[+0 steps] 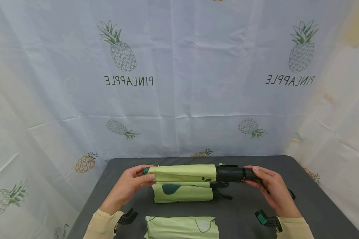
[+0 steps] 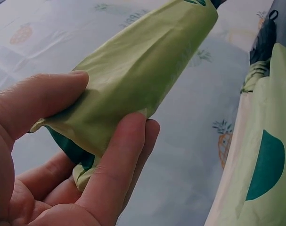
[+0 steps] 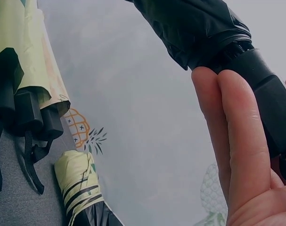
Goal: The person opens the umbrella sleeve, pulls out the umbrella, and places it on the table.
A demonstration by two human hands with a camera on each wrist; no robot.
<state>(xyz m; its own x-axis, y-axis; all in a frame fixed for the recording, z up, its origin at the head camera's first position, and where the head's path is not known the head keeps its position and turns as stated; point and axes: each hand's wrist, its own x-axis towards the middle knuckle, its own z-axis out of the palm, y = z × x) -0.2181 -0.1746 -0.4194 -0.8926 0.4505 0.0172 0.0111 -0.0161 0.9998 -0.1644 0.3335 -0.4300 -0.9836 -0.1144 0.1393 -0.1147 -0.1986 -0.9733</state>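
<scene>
A folded umbrella (image 1: 182, 174) in light green and black is held level above the table between both hands. My left hand (image 1: 128, 186) pinches its green left end between thumb and fingers, where a dark green patch shows. My right hand (image 1: 270, 186) grips the black handle (image 1: 252, 174) at the other end. In the left wrist view, the thumb lies on top of the green fabric (image 2: 133, 66) with fingers beneath. In the right wrist view, two fingers lie along the black handle (image 3: 270, 103), beside bunched black fabric (image 3: 194, 28).
Below the held umbrella, more green umbrellas (image 1: 191, 196) with black handles and straps lie on the dark grey table (image 1: 242, 212). Another green bundle (image 1: 179, 227) lies at the near edge. A white pineapple-print curtain (image 1: 197, 99) hangs behind and at both sides.
</scene>
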